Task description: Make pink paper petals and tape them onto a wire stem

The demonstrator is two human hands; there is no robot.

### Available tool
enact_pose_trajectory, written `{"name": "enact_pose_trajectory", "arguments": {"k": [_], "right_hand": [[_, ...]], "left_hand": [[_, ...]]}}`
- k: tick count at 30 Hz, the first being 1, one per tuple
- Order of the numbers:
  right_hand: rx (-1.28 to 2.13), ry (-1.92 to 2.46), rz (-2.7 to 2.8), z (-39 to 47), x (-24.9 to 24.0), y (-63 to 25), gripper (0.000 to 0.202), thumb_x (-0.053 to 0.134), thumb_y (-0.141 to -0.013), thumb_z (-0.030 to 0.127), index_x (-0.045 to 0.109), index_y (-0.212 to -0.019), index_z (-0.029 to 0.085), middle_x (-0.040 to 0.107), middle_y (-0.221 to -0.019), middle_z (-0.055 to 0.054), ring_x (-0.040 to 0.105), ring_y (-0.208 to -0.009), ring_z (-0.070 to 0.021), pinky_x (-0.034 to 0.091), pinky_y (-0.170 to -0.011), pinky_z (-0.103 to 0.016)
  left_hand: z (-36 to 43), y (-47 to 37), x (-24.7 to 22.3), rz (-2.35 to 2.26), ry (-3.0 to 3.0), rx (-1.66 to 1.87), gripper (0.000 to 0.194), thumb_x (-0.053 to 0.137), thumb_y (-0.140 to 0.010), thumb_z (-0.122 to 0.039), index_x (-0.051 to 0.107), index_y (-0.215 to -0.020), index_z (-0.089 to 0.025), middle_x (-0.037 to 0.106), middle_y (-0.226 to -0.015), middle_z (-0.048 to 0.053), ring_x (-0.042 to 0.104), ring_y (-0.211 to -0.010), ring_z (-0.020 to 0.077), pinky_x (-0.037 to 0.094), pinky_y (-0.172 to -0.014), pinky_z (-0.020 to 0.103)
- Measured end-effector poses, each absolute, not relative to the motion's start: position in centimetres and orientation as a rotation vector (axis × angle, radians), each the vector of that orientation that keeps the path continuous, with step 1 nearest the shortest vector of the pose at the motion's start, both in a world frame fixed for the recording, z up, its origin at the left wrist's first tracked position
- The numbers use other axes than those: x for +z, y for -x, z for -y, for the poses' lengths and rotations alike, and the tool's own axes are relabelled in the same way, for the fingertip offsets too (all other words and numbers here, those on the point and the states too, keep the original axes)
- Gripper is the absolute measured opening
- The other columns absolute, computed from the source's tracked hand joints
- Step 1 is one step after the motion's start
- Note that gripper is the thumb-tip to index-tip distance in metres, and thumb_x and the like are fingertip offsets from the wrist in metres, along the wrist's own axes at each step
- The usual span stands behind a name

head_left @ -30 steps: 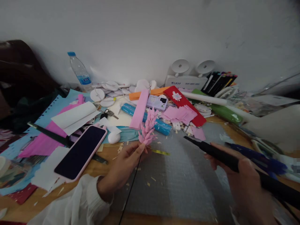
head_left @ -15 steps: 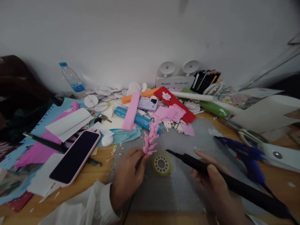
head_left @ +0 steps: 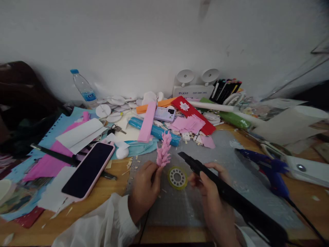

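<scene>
A pink crepe-paper flower spike [head_left: 163, 151] stands upright in the fingers of my left hand [head_left: 145, 187], pinched at its base. My right hand [head_left: 214, 200] is wrapped around a long black tool with a narrow flat tip [head_left: 228, 193]; its exact kind is unclear. The tip points up and left towards the flower spike, with a gap between them. Between my hands, a yellow-rimmed tape roll [head_left: 177, 178] lies flat on the grey cutting mat [head_left: 180, 207].
A blue glue gun [head_left: 272, 171] lies at right. A phone [head_left: 88, 171] rests at left. Behind are pink paper pieces [head_left: 189, 123], a blue roll [head_left: 159, 131], a red paper strip [head_left: 196, 116], a water bottle [head_left: 83, 87] and several markers [head_left: 227, 91].
My right hand has moved left with the black tool, bringing its tip nearer the flower spike and turning it more steeply. My left hand still holds the spike. The view has shifted slightly.
</scene>
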State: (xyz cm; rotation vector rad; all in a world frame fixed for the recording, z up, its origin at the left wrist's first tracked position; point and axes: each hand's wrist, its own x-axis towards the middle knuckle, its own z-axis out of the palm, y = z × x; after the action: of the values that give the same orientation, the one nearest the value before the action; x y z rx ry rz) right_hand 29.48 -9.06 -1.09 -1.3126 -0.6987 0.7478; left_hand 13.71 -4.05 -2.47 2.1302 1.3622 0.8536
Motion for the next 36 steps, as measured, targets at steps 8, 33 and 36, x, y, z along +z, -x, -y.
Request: {"name": "enact_pose_trajectory", "arguments": {"k": [8, 33, 36], "right_hand": [[0.628, 1.385, 0.703, 9.7, -3.8, -24.8, 0.013, 0.058, -0.081, 0.031, 0.047, -0.084, 0.024, 0.051, -0.069, 0.004, 0.051, -0.059, -0.0143, 0.045, -0.054, -0.027], [0.594, 1.526, 0.888, 9.1, -3.7, -24.5, 0.014, 0.053, -0.086, 0.034, 0.047, -0.089, 0.022, 0.057, -0.079, 0.001, 0.057, -0.070, -0.0166, 0.047, -0.063, -0.029], [0.595, 1.503, 0.950, 9.0, -4.3, -24.4, 0.011, 0.053, -0.085, 0.031, 0.046, -0.086, 0.023, 0.054, -0.078, 0.001, 0.054, -0.068, -0.0161, 0.048, -0.061, -0.029]], "left_hand": [[3.9, -13.5, -3.5, -1.360, -2.149, 0.896, 0.026, 0.042, -0.093, -0.021, 0.054, -0.071, -0.017, 0.056, -0.072, 0.005, 0.054, -0.071, 0.0191, 0.041, -0.065, 0.030], [4.1, -12.7, -3.3, -1.425, -2.149, 0.912, 0.025, 0.043, -0.093, -0.018, 0.058, -0.073, -0.015, 0.060, -0.075, 0.008, 0.058, -0.075, 0.0206, 0.044, -0.068, 0.031], [4.0, -12.6, -3.5, -1.431, -2.151, 0.912, 0.025, 0.042, -0.093, -0.018, 0.058, -0.073, -0.015, 0.060, -0.076, 0.008, 0.057, -0.075, 0.0211, 0.044, -0.068, 0.032]]}}
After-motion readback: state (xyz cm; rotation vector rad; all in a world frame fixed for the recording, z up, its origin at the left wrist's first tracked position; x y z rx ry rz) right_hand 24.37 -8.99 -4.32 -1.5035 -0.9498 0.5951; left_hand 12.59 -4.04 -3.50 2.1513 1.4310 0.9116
